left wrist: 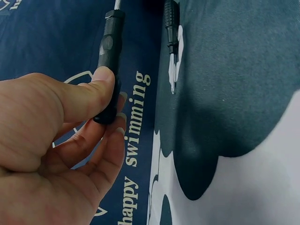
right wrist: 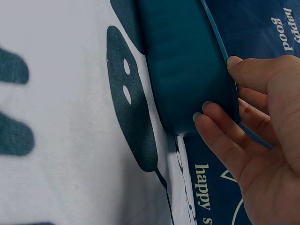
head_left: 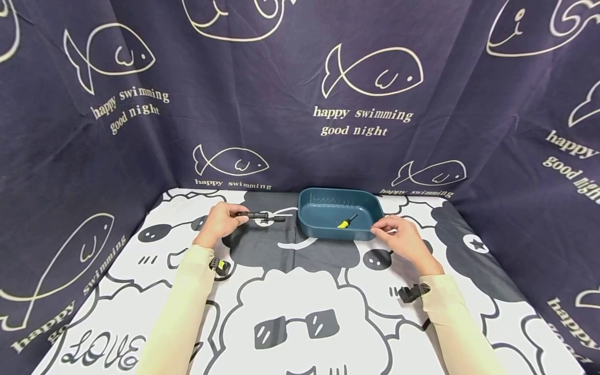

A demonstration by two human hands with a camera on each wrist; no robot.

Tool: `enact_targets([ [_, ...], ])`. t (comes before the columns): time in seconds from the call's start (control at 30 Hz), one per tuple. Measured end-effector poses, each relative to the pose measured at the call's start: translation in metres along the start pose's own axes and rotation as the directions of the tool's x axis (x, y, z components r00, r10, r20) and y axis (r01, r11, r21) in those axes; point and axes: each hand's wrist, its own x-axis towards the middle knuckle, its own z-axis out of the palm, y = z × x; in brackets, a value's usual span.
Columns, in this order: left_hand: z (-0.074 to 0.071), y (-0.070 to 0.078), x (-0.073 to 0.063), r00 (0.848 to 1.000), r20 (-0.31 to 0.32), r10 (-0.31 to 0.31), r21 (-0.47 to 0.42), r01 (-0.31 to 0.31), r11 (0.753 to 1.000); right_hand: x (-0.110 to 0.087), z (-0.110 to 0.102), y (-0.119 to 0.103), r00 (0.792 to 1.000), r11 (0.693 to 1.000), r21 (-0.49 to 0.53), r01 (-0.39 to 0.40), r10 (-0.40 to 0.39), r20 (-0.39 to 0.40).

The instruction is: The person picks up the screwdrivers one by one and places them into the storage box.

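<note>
My left hand (head_left: 223,224) grips a black-handled screwdriver (left wrist: 110,51) near the butt of its handle, thumb on one side and fingers on the other. Its metal shaft points right, toward the basin. A second black-handled screwdriver (left wrist: 171,23) lies on the cloth just beyond and below the held one. The teal basin (head_left: 323,233) stands to the right, at the back of the table. At its near right corner my right hand (head_left: 402,237) pinches the rim, thumb over the edge and fingers against the outer wall. Inside the basin lies a small yellow-and-black screwdriver (head_left: 344,224).
A white tablecloth (head_left: 220,354) with dark cartoon prints covers the table. Dark blue curtains (head_left: 281,104) with fish drawings hang behind it and along both sides. The basin's back wall stands close to the rear curtain.
</note>
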Motion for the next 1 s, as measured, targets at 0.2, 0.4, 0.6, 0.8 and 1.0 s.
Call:
enact_targets([
  [0.2, -0.003, 0.006, 0.001, 1.0, -0.016, -0.003, -0.008, 0.002, 1.0, 0.0, -0.001, -0.002, 1.0, 1.0, -0.005, 0.002, -0.002, 0.002],
  [0.4, -0.001, 0.007, 0.001, 0.999, -0.031, 0.009, -0.019, -0.009, 1.0, 0.0, -0.001, -0.002, 1.0, 1.0, -0.014, -0.002, 0.002, 0.008],
  [0.6, -0.001, 0.011, 0.002, 0.998, -0.056, 0.033, -0.028, -0.035, 0.999, 0.001, -0.002, -0.002, 1.0, 1.0, -0.021, -0.004, 0.004, 0.009],
  [0.8, -0.002, 0.018, 0.002, 0.997, -0.067, 0.031, -0.036, -0.033, 0.999, 0.001, -0.002, -0.002, 1.0, 1.0, -0.022, 0.003, -0.002, 0.008],
  [1.0, -0.002, 0.023, 0.002, 0.997, -0.07, 0.021, -0.05, -0.025, 0.998, 0.0, -0.001, -0.001, 1.0, 1.0, -0.022, 0.0, 0.0, 0.01],
])
